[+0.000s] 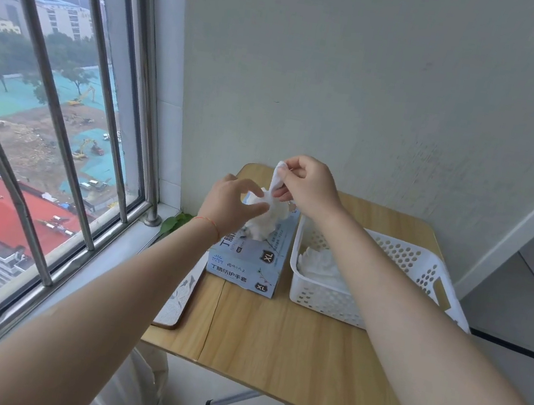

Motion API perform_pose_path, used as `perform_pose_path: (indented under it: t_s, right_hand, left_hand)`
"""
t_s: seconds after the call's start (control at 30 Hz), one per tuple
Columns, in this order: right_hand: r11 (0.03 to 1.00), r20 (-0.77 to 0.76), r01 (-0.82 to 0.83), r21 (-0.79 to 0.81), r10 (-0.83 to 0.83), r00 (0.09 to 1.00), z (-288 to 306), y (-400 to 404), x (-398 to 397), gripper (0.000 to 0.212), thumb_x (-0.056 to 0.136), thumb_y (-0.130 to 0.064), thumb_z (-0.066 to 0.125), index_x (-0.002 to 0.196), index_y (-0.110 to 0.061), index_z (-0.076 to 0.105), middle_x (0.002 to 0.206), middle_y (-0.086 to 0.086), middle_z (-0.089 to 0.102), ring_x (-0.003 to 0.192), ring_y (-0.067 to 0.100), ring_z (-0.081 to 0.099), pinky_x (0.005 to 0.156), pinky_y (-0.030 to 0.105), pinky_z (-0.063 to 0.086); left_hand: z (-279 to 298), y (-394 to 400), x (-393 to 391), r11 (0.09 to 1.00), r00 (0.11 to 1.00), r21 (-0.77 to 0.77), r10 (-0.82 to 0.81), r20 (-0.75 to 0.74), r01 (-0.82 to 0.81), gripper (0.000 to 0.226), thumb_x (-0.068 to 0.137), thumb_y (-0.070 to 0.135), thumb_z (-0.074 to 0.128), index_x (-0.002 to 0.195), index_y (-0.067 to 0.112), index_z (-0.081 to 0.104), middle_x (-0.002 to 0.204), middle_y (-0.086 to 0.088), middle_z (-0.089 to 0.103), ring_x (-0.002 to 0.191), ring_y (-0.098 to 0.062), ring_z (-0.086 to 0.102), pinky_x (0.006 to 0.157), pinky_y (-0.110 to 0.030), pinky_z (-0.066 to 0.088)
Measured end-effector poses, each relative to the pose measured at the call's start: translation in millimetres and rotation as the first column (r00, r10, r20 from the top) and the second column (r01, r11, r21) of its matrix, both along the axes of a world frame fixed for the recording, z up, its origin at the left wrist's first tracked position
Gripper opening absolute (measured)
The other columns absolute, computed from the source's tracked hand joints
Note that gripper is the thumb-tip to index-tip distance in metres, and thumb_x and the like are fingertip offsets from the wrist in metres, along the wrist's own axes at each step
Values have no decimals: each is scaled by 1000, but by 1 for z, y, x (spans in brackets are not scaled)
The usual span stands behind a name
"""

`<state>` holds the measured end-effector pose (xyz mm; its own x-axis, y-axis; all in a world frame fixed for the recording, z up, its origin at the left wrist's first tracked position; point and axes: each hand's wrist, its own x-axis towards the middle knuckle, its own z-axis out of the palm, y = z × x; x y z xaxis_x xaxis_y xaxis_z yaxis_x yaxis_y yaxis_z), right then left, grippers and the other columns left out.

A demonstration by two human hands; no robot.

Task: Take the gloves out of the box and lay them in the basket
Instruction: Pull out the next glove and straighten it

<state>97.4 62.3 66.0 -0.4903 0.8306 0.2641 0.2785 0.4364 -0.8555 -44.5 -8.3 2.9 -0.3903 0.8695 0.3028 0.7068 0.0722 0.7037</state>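
Already, white gloves [318, 265] lie in the white perforated basket [399, 257], down to the right of the grip. Beyond, the right hand [310, 184] pinches a glove [277, 179] above the blue glove box [250, 258] on the counter [272, 342]; the left hand [230, 204] pinches the bunch [264, 219] below. More remain to move.

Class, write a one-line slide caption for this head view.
Right hand pulls a white glove from the blue cardboard box beside a white perforated plastic basket.
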Motion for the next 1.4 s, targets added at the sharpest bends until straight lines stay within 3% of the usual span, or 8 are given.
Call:
perform_pose_path:
  t_s: [0.17, 0.33, 0.47, 0.67, 0.93, 1.07, 1.23, 1.4]
  right_hand:
    - [986, -70, 19, -166, -31, 997, -1, 3, 7, 19, 88, -7, 53, 100, -10, 67, 92, 10, 73, 78, 19, 71, 73, 31, 60]
    - [999, 359, 25, -42, -9, 933, -19, 9, 13, 23, 81, -27, 72, 101, -18, 65, 102, -3, 64, 91, 12, 60, 70, 24, 47]
    - [997, 412, 27, 68, -53, 909, -30, 7, 5, 7, 87, -17, 65, 89, -13, 70, 96, -1, 67, 92, 17, 62, 76, 27, 48]
    - [987, 350, 42, 154, -94, 932, -25, 8, 0, 7, 89, -16, 64, 87, -11, 69, 84, -4, 64, 80, 14, 59, 68, 23, 41]
    - [959, 129, 84, 269, -122, 984, 10, 6, -2, 10, 95, -9, 50, 91, -10, 60, 88, 0, 61, 80, 13, 54, 62, 11, 38]
    - [960, 4, 144, 239, -150, 989, 33, 5, 0, 7, 97, -16, 47, 93, -15, 52, 86, -4, 58, 75, 8, 51, 60, 14, 37]
    - [979, 166, 108, 172, -137, 976, 29, 5, -1, 11, 95, -23, 48, 90, -14, 52, 87, 0, 57, 80, 17, 56, 65, 25, 42]
    - [990, 126, 130, 47, -135, 983, 21, 2, -3, 11, 97, -21, 45, 94, -14, 53, 96, 6, 62, 87, 22, 60, 76, 33, 48]
  left_hand:
    - [15, 11, 3, 1000, 1000, 14, 12, -29, -11, 11, 88, 27, 67, 81, 19, 69, 85, 2, 66, 85, -18, 62, 72, -28, 49]
    - [21, 12, 5, 997, 1000, 80, 2, 13, -3, 8, 86, 17, 67, 83, 12, 72, 76, 6, 65, 76, -14, 61, 74, -28, 53]
    - [15, 9, 4, 998, 998, 67, -11, 65, 7, 3, 87, 20, 66, 87, 18, 69, 88, 2, 67, 86, -16, 64, 76, -29, 53]
    - [-5, 3, 2, 963, 992, -239, -120, 51, 128, 92, 69, 33, 85, 144, 24, 33, 125, 0, 42, 112, -20, 47, 90, -31, 42]
    - [-16, 5, 0, 959, 995, -271, -94, -36, 81, 114, 60, 41, 89, 151, 26, 22, 137, -7, 50, 117, -26, 52, 98, -44, 48]
    - [-12, 3, 0, 961, 990, -242, -138, 10, 136, 111, 65, 33, 89, 152, 24, 20, 133, -1, 47, 118, -22, 48, 94, -31, 42]
    - [-1, -1, -4, 964, 953, -160, -166, 254, 211, 102, 58, 46, 83, 144, 25, 31, 128, -3, 52, 114, -25, 54, 94, -42, 52]
    - [5, -4, 5, 996, 992, 84, -20, 122, 10, 41, 77, 35, 79, 107, 22, 53, 102, 1, 54, 91, -16, 51, 66, -19, 37]
